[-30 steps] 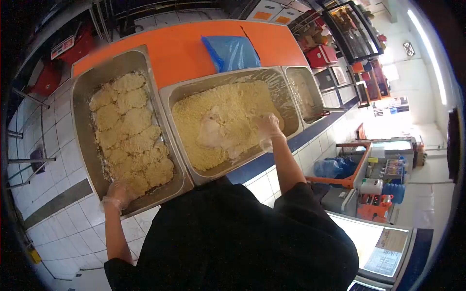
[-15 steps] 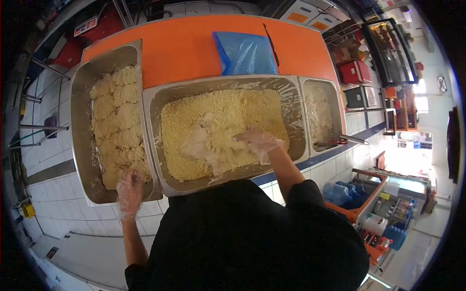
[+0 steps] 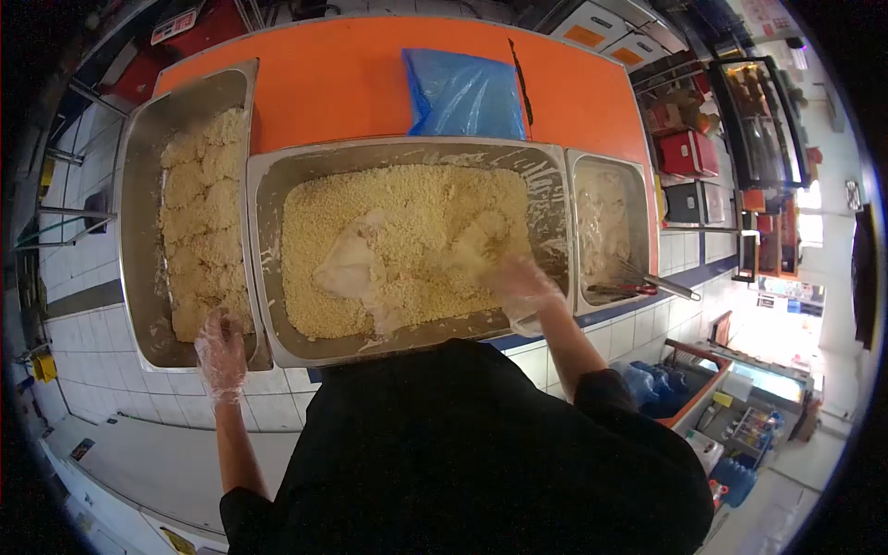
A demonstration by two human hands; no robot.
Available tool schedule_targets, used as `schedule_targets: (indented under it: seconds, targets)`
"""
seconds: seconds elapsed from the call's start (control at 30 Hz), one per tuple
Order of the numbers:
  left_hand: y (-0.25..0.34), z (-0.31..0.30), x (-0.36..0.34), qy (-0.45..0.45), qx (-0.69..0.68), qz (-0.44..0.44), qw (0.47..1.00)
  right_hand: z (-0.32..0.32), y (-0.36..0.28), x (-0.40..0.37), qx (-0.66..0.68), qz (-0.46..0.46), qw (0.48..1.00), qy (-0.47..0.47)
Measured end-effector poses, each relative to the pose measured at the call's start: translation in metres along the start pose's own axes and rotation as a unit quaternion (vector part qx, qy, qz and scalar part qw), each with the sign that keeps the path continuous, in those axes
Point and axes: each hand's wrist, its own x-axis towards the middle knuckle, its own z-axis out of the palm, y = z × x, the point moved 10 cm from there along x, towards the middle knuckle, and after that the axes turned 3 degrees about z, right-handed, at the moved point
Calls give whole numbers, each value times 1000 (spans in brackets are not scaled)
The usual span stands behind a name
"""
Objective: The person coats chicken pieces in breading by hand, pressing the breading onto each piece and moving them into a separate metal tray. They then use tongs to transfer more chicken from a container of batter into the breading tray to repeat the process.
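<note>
Both my hands wear clear plastic gloves. My left hand (image 3: pixel 222 353) reaches over the near rim of the left steel pan (image 3: pixel 143 305), its fingers bent and bunched on the nearest breaded chicken piece (image 3: pixel 190 319). Several more coated pieces lie in rows behind it. My right hand (image 3: pixel 524 291) is low over the crumbs (image 3: pixel 324 208) in the middle pan (image 3: pixel 407 153), its fingers smeared by motion. Just beyond its fingertips lies a partly coated piece (image 3: pixel 481 236). A pale raw piece (image 3: pixel 347 264) rests further left, crumbs covering part of it.
A small steel pan (image 3: pixel 606 185) at the right holds pale wet pieces and a whisk (image 3: pixel 680 288). Behind the pans, a folded blue plastic bag (image 3: pixel 467 97) lies on the orange tabletop (image 3: pixel 324 88). Pan rims stand side by side between my hands.
My right hand has moved right and nearer to me across the crumbs, uncovering a partly coated piece. The whole view has shifted slightly; my left hand stays at the left pan's near end.
</note>
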Motion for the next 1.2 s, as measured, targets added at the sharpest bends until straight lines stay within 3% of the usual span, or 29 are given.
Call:
schedule_targets:
  seconds: [0.03,0.07,0.1,0.13,0.17,0.2,0.23,0.27,0.33,0.37,0.43,0.47,0.53,0.57,0.6,0.63,0.67,0.7,0.73,0.77,0.8,0.83,0.87,0.9,0.93,0.97,1.03,1.2]
  targets:
    - [-2,1,1,13,26,6,1000,36,-1,6,-188,-64,977,-74]
    - [-4,0,-2,25,53,8,998,45,2,14,-194,-71,975,-78]
    - [-6,0,-6,21,57,-2,998,45,-16,14,-12,-120,990,-69]
    - [-4,-2,-7,27,45,5,999,38,-28,14,172,-162,970,-57]
    - [0,-3,-5,40,32,14,999,42,-36,21,168,-167,970,-60]
    - [2,-6,-4,33,43,4,999,48,-32,33,408,7,907,-108]
    - [3,-9,-2,37,42,-1,998,67,-28,33,608,180,759,-144]
    - [2,-8,-1,30,7,-12,999,72,-32,42,605,180,762,-146]
    - [2,-7,-1,23,-30,-26,999,105,-36,69,678,148,690,-206]
    - [0,-6,0,11,-19,-40,999,136,-11,89,676,147,692,-206]
    - [-9,0,-2,-2,-8,-55,998,150,11,122,598,-143,778,-129]
    - [-10,-2,-5,31,19,-30,999,136,11,113,597,-142,779,-130]
    - [-5,-4,-7,61,42,-3,997,98,24,76,847,84,513,-116]
    - [-3,-6,-6,52,34,-10,998,66,18,58,846,87,513,-113]
    - [-1,-7,-4,41,25,-16,999,32,29,42,853,134,504,-32]
    - [3,-9,-2,37,21,-14,999,17,49,29,852,179,489,49]
    - [2,-10,-1,25,20,-32,999,35,67,27,852,185,487,53]
    - [0,-8,0,14,18,-50,998,23,106,22,684,113,685,225]
    - [-8,-3,0,2,7,-69,998,-19,93,2,445,29,814,372]
    - [-9,0,-1,1,4,-64,998,-20,92,-1,444,32,813,376]
    - [-15,1,-2,-5,0,-91,996,-47,61,-5,313,140,882,324]
    - [-21,3,-3,-10,-3,-119,993,-59,49,-3,172,243,919,259]
    - [-24,6,-5,-11,-3,-118,993,-16,65,47,128,218,956,150]
    - [-25,7,-6,-2,4,-100,995,-18,52,66,70,68,959,266]
    - [-24,6,-5,8,11,-82,997,-24,28,64,11,-84,924,373]
    - [-23,4,-6,6,16,-80,997,-29,21,72,16,-83,924,372]
    - [-21,8,-4,-36,37,-81,995,-52,13,88,-73,53,928,361]
    - [-20,8,-6,-40,52,-79,995,-29,-2,80,-86,29,941,326]
